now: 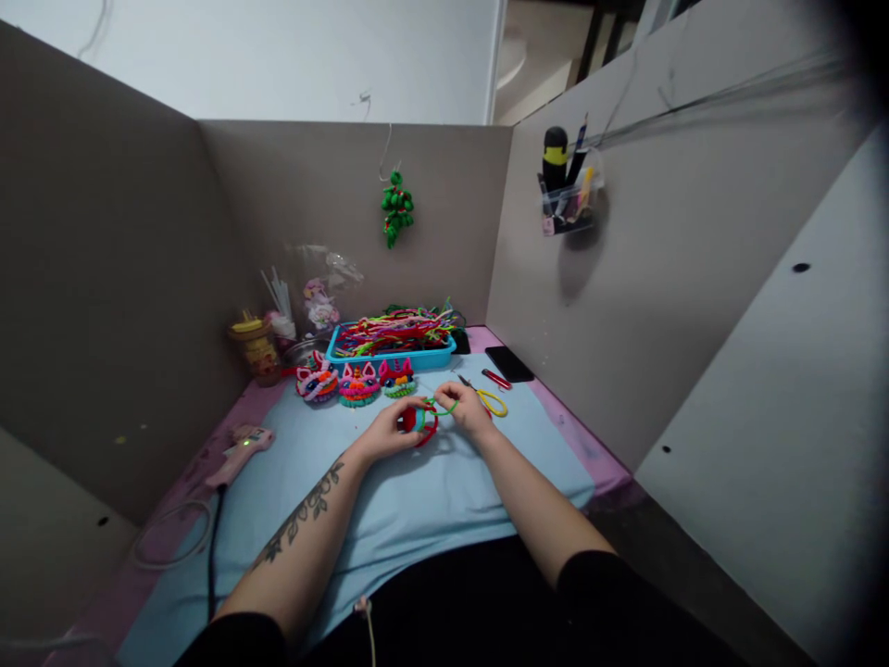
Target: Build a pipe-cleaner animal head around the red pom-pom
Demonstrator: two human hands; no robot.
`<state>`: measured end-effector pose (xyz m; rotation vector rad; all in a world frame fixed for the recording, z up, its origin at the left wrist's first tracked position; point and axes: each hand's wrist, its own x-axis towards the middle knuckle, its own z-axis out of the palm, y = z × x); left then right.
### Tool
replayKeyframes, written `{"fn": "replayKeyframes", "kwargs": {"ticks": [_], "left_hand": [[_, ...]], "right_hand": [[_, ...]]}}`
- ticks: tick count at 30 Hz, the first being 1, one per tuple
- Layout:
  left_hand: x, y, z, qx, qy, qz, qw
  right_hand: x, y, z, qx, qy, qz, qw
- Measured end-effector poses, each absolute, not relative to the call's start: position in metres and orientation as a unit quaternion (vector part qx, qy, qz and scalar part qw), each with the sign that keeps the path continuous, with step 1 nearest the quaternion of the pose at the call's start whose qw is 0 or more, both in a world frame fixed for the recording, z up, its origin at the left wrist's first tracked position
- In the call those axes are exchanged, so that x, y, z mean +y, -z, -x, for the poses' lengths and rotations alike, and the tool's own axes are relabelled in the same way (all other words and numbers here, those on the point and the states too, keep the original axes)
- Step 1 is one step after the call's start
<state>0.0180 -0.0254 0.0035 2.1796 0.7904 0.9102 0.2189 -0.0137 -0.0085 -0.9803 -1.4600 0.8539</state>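
My left hand (pixel 386 432) is closed around a small red pipe-cleaner ring piece (pixel 420 426) just above the light blue cloth (pixel 417 509). My right hand (pixel 468 408) pinches a green pipe cleaner (pixel 444 405) that runs into the red piece. Both hands meet at the middle of the cloth. Three finished colourful cat-face pieces (pixel 357 382) lie in a row just beyond the hands.
A blue tray (pixel 389 356) heaped with coloured pipe cleaners sits at the back. Yellow-handled scissors (pixel 492 399) and a black phone (pixel 509 363) lie right of the hands. A pink glue gun (pixel 240 452) with its cord lies left. Cardboard walls surround the desk; a green ornament (pixel 396 209) hangs on one.
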Motion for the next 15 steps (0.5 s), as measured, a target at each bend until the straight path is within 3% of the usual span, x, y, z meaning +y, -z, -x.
{"fn": "replayKeyframes", "kwargs": {"ticks": [6,15], "left_hand": [[-0.028,-0.003,-0.020,0.304,-0.324,-0.840,0.312],[-0.018,0.002,-0.021,0.360,-0.416,-0.774,0.314]], "right_hand": [[-0.011,0.015,-0.215,-0.634,-0.386,0.420,0.522],[-0.019,0.010,-0.215,-0.625,-0.455,0.344,0.533]]}}
